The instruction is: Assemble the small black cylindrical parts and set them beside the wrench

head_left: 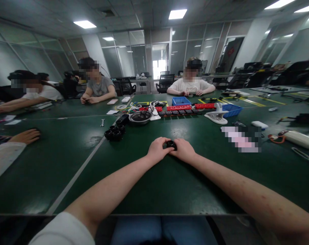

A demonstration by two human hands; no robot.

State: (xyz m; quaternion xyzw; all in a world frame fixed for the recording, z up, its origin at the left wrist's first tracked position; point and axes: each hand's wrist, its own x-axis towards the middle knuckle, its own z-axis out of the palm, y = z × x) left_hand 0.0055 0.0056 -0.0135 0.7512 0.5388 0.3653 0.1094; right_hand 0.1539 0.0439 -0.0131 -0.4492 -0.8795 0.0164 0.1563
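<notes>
Both of my hands meet over the green table (154, 190), around a small round black part (171, 145). My left hand (157, 149) closes on its left side with thumb and fingers. From the right, my right hand (184, 149) grips the same part, its fingers bent round it. The part has a ring-like opening on top; its underside is hidden. Further left on the table stands a cluster of several similar black parts (114, 132), touching each other.
Behind are a round dark pan-like object (140, 117), red strips (178, 107), blue bins (181, 101) and a white stand (216, 115). A wrench (102, 123) lies left. A person's hand (27, 136) rests far left; other people sit across.
</notes>
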